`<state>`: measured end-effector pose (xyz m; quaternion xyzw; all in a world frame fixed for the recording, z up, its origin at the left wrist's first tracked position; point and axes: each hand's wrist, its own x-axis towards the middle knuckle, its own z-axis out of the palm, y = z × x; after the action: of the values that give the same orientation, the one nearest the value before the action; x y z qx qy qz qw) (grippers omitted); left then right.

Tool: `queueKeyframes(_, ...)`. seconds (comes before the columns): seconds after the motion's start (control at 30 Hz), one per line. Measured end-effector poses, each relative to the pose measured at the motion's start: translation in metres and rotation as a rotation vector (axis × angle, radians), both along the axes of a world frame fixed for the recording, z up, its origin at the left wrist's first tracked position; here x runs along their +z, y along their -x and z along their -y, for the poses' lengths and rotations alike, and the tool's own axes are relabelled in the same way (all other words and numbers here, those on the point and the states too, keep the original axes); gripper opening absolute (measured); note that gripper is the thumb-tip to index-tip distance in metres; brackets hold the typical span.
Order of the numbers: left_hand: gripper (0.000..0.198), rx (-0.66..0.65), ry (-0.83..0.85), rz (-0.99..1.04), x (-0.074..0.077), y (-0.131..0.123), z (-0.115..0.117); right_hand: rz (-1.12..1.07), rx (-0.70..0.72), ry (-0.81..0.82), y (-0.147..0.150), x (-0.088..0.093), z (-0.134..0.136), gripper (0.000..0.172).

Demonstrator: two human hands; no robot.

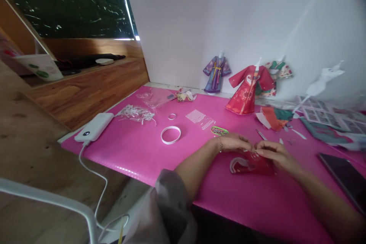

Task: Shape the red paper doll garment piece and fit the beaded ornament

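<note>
My left hand and my right hand meet low over the front part of the pink table. Between them is a red, patterned piece of miniature clothing, with a pale curved trim at its left end. Fingers of both hands are closed on its upper edge; what the fingertips pinch exactly is too blurred to see. Just beyond my left hand lies a small oval tin of colourful bits. A slim pointed tool rests behind my right hand.
Miniature robes, one red and one purple, stand by the wall. A white mannequin form leans at right. A dark phone lies near my right forearm. Left are a white tape roll and a cabled power bank.
</note>
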<state>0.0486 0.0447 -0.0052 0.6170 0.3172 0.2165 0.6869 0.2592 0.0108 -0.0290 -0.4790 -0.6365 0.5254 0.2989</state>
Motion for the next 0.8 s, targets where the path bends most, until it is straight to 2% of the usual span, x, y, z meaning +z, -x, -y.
queueKeyframes(0.1, 0.009, -0.009, 0.086, 0.036, 0.001, 0.003, -0.003, -0.021, -0.011, 0.016, 0.005, 0.000, -0.003, 0.033)
queueKeyframes(0.23, 0.012, 0.086, 0.130, 0.039, -0.001, 0.009, -0.002, -0.036, -0.032, 0.012, 0.017, 0.005, -0.002, 0.031)
queueKeyframes(0.53, 0.006, 0.284, 0.126, 0.023, -0.003, 0.026, 0.026, -0.052, -0.023, -0.051, 0.043, 0.018, 0.011, 0.029)
queueKeyframes(0.63, 0.003, 0.300, 0.133, 0.062, -0.003, 0.029, 0.031, -0.050, -0.017, -0.052, 0.046, 0.022, 0.013, 0.032)
queueKeyframes(0.8, 0.016, 0.272, 0.170, 0.081, -0.003, 0.034, 0.038, -0.085, 0.012, -0.026, 0.046, 0.023, 0.017, 0.037)
